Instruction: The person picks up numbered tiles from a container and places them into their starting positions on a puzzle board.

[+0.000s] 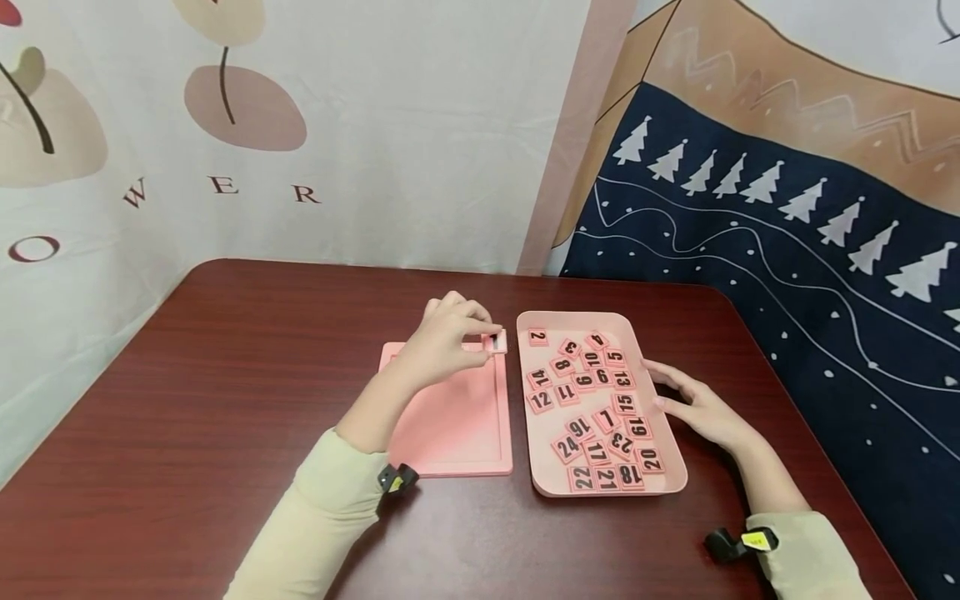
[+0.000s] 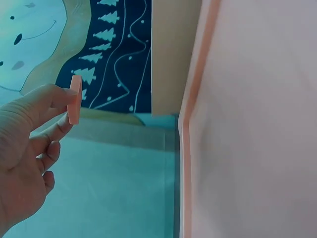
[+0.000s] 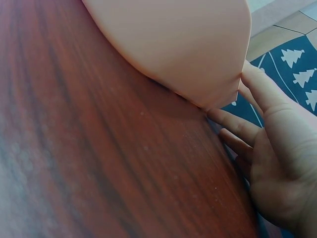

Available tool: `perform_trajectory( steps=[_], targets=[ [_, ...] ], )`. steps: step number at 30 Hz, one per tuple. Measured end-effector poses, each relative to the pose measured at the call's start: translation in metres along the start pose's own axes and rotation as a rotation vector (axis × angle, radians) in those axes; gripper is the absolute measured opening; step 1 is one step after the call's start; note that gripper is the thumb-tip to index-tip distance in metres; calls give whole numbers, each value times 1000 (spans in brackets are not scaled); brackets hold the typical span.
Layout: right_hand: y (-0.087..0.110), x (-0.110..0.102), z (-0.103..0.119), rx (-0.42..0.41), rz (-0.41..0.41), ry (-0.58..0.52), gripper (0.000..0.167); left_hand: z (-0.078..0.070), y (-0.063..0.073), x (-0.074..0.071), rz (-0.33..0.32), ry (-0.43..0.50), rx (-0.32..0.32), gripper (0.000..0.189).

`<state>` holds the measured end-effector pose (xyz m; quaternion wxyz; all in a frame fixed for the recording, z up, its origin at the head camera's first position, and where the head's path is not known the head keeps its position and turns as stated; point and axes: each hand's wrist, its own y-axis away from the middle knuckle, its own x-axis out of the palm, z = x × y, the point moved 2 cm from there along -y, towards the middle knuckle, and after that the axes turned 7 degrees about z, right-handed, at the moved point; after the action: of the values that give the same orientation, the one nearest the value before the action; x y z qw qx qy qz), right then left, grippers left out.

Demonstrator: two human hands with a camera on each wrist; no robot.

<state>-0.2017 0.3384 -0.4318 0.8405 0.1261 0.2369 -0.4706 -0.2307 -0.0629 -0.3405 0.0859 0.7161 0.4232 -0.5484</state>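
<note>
My left hand (image 1: 446,337) pinches a small pink number tile (image 1: 497,342) between thumb and fingers, at the far right corner of the pink board (image 1: 450,425). In the left wrist view the tile (image 2: 75,100) stands edge-on, so its number is hidden. Right of the board lies a pink tray (image 1: 534,450) with several pink number tiles, most in loose clusters. My right hand (image 1: 697,408) rests at the tray's right side, thumb and fingertips touching it. In the right wrist view those fingers (image 3: 242,126) reach the tray's outer wall (image 3: 183,44), loosely bent.
The dark red-brown table (image 1: 247,400) has rounded far corners. Behind it hangs a pale printed cloth (image 1: 420,167), with a navy cloth (image 1: 712,225) showing white trees at the right. Board and tray lie side by side, a narrow gap between them.
</note>
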Motion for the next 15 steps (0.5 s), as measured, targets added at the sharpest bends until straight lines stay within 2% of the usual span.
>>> perform_trajectory(
  steps=[5,11,15],
  targets=[
    [1,-1,0,13,0,8,56,13,22,-9,-6,30,-26,32],
    [1,-1,1,20,0,2,56,33,43,-15,53,47,-98,34],
    [0,-1,1,24,-1,6,56,48,55,-17,77,49,-107,32]
  ],
)
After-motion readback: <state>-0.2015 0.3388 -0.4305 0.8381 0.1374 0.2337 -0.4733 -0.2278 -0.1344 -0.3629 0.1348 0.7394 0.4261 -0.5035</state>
